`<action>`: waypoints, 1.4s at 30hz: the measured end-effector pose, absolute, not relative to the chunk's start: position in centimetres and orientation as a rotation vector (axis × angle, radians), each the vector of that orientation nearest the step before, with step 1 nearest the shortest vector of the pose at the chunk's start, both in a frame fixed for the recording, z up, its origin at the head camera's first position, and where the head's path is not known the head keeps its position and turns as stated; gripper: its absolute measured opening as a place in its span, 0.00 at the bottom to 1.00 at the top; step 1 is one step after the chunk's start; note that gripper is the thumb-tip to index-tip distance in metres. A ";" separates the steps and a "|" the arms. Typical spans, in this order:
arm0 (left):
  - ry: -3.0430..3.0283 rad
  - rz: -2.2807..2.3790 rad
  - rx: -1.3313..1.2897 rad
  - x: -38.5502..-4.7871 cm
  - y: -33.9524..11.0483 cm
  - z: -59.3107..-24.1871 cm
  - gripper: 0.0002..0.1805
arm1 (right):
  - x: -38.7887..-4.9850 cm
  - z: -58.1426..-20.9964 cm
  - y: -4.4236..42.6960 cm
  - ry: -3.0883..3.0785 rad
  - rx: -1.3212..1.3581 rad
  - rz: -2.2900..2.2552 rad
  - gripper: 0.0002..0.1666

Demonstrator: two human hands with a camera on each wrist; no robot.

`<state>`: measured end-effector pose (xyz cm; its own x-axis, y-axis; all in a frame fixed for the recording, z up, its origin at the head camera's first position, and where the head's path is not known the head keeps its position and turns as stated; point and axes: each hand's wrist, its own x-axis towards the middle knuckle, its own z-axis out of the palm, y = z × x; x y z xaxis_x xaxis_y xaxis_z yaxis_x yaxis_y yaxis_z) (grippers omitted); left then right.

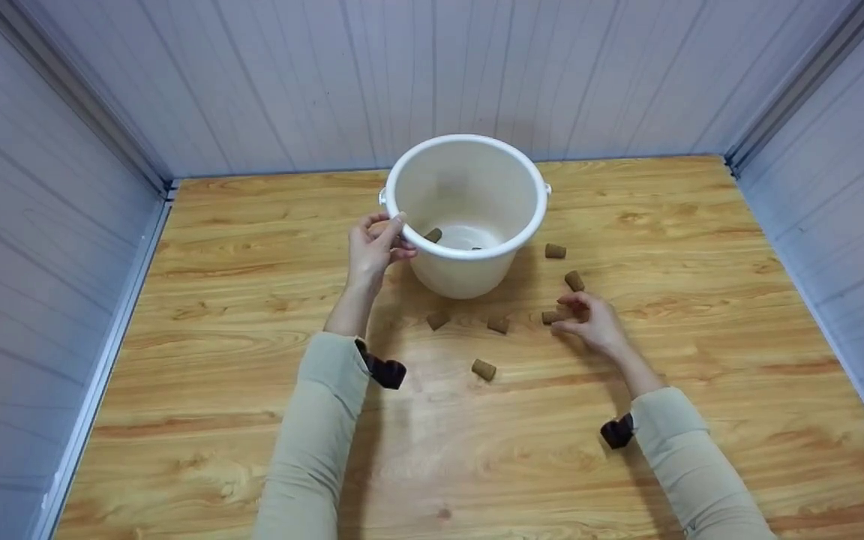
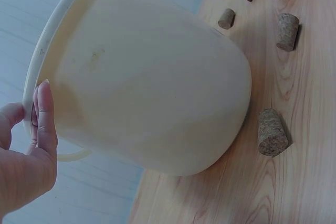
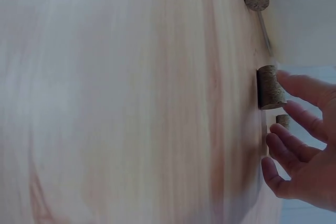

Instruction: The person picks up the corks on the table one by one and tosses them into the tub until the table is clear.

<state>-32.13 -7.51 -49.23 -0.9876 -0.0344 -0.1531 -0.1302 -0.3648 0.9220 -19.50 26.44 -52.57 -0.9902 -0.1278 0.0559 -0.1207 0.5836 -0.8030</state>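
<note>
My left hand (image 1: 373, 251) grips the near left rim of a white plastic bucket (image 1: 462, 274), thumb on the rim and fingers below it outside. The left wrist view shows the bucket's wall (image 2: 157, 77) beside that hand (image 2: 31, 156). Inside the bucket lies a cork stopper (image 1: 433, 235), with part of another visible on the bottom. To the bucket's right, my right hand (image 1: 589, 321) reaches low over the floor, thumb and fingers parted around a tapered cork (image 3: 270, 87) lying there. Whether the fingertips touch it cannot be told.
More corks lie scattered on the wood-patterned surface: one beyond the right hand (image 1: 574, 281), one beside the bucket (image 1: 555, 251), others in front, the nearest cork (image 1: 484, 370) among them. White panelled walls (image 1: 432, 82) enclose the back and both sides.
</note>
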 end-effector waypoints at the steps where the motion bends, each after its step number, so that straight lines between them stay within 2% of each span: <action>1: 1.764 2.532 -0.229 -31.4 -7.4 -48.1 0.21 | -19.5 -52.6 26.5 2.788 -0.220 -1.410 0.23; 7: 1.816 2.523 -0.222 -32.6 -7.5 -50.1 0.23 | -19.6 -52.7 26.5 2.815 -0.213 -1.348 0.22; 10: 1.797 2.533 -0.226 -32.4 -7.4 -49.7 0.22 | -19.7 -52.7 26.5 2.827 -0.211 -1.331 0.22; 16: 1.781 2.550 -0.224 -29.1 -6.8 -44.9 0.21 | -19.7 -52.9 26.4 2.859 -0.214 -1.301 0.20; 21: 1.801 2.525 -0.263 -27.0 -6.3 -41.9 0.16 | -19.6 -53.1 26.4 2.859 -0.207 -1.285 0.16; 28: 1.760 2.502 -0.249 -26.3 -6.3 -40.6 0.15 | -19.5 -53.3 26.5 2.875 -0.201 -1.288 0.14; 32: 1.782 2.499 -0.257 -26.5 -6.4 -41.2 0.14 | -19.4 -53.3 26.5 2.879 -0.219 -1.297 0.14; 33: 1.747 2.528 -0.225 -27.7 -6.6 -43.0 0.15 | -19.3 -53.3 26.5 2.874 -0.217 -1.302 0.14; 35: 1.765 2.525 -0.246 -28.3 -6.6 -43.9 0.16 | -19.2 -53.2 26.4 2.862 -0.215 -1.307 0.14; 37: 1.751 2.557 -0.192 -31.2 -7.1 -48.2 0.20 | -19.2 -53.2 26.4 2.851 -0.205 -1.314 0.14; 39: 1.741 2.568 -0.181 -31.2 -7.1 -48.1 0.20 | -19.2 -53.1 26.3 2.844 -0.202 -1.315 0.15; 40: 1.785 2.546 -0.216 -30.2 -6.9 -46.6 0.19 | -19.2 -53.0 26.2 2.841 -0.203 -1.318 0.15; 41: 1.739 2.574 -0.176 -31.2 -7.1 -48.1 0.20 | -19.2 -53.0 26.2 2.839 -0.199 -1.325 0.15; 42: 1.735 2.584 -0.155 -31.1 -7.1 -48.0 0.19 | -19.1 -52.9 26.2 2.836 -0.202 -1.329 0.16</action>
